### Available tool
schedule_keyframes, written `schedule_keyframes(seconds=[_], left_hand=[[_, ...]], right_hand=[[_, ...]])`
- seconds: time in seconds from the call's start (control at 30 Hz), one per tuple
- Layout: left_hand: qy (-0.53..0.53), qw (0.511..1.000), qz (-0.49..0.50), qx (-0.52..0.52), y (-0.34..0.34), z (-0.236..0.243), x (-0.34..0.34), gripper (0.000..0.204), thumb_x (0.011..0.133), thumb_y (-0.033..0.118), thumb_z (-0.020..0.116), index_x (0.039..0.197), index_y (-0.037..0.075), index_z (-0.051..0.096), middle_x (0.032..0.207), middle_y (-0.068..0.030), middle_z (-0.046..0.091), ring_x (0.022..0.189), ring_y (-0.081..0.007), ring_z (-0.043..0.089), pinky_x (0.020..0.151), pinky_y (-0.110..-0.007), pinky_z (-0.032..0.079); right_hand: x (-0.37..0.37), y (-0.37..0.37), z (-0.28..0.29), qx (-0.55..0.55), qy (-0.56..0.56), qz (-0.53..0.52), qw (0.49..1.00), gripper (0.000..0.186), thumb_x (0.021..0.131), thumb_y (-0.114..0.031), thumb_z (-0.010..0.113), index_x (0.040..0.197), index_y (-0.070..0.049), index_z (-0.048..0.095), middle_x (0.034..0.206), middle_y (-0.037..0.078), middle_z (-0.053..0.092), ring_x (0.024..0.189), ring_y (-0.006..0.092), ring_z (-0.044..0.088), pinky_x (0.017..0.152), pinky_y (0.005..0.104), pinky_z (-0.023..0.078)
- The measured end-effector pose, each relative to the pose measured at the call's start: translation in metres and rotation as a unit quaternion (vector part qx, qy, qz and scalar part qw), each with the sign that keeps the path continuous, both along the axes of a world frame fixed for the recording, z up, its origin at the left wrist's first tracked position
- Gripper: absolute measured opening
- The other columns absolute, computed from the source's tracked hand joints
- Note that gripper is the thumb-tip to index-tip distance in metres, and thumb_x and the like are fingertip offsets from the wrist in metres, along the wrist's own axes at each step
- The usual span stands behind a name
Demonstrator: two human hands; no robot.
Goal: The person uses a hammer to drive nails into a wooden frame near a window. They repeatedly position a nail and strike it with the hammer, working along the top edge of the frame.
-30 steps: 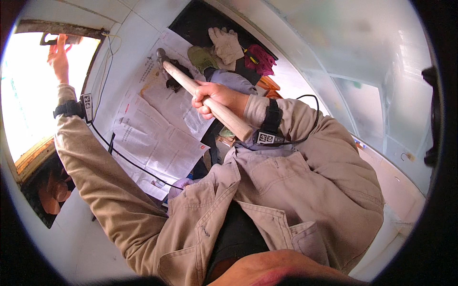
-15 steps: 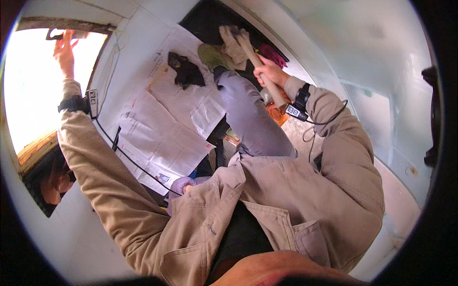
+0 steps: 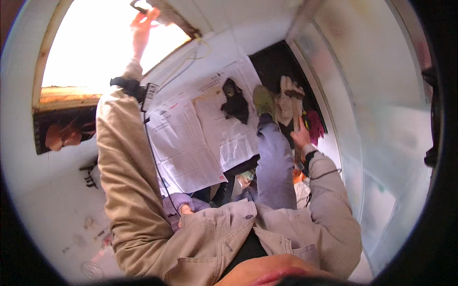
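Observation:
My left hand [image 3: 143, 24] is raised into the bright opening at upper left, its fingers closed round a dark curved piece [image 3: 138, 5]. Glare washes out the fingertips and most of that piece. To the right, my right hand [image 3: 301, 136] grips the pale wooden handle [image 3: 297, 117] of what looks like a hammer. The tool's dark head [image 3: 294, 94] points away from me, over a pair of off-white work gloves [image 3: 285, 102]. My foot in a green shoe [image 3: 264, 101] stands left of the gloves.
White printed sheets [image 3: 183, 143] cover the surface ahead, with a crumpled black item [image 3: 235, 102] on them. The opening has a worn wooden frame [image 3: 71, 93]. A pink bundle [image 3: 315, 126] lies beside my right hand. A pale, glossy wall [image 3: 381, 143] rises on the right. Thin wires hang near the opening.
My view has shifted, so the scene sits further right and lower. My right hand and the hammer-like tool now lie closer to the gloves, the handle more upright. My left hand remains raised in the opening.

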State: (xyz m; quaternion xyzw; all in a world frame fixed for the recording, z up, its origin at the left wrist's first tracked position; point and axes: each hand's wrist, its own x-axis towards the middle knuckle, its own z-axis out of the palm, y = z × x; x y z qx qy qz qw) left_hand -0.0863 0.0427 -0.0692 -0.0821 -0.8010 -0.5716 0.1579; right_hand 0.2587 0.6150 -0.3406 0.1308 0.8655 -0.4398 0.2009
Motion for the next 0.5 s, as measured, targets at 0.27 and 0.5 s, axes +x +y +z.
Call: schedule_keyframes(seconds=[0.27,0.5], left_hand=[[0.044,0.994,-0.087,-0.055,-0.061,-0.028,-0.033,0.026,0.099,0.013,0.06,0.122,0.002,0.065,0.124,-0.0137,0.064,0.105,-0.0214,0.068,0.081,-0.034,0.062],[0.026,0.997,-0.014,-0.066,-0.004,0.009,-0.004,0.036,0.094,0.028,0.07,0.119,0.002,0.066,0.117,-0.0131,0.069,0.11,-0.0232,0.067,0.08,-0.035,0.063]], right_hand=[[0.021,-0.01,0.035,-0.118,-0.023,-0.062,0.991,0.088,0.075,-0.02,0.063,0.155,-0.007,0.029,0.117,0.022,0.064,0.098,0.0313,0.063,0.09,0.0368,0.05],[0.037,-0.014,0.039,-0.211,-0.141,-0.093,0.963,0.082,0.077,-0.015,0.062,0.153,-0.007,0.033,0.098,0.012,0.064,0.075,0.0193,0.06,0.069,0.0326,0.05]])
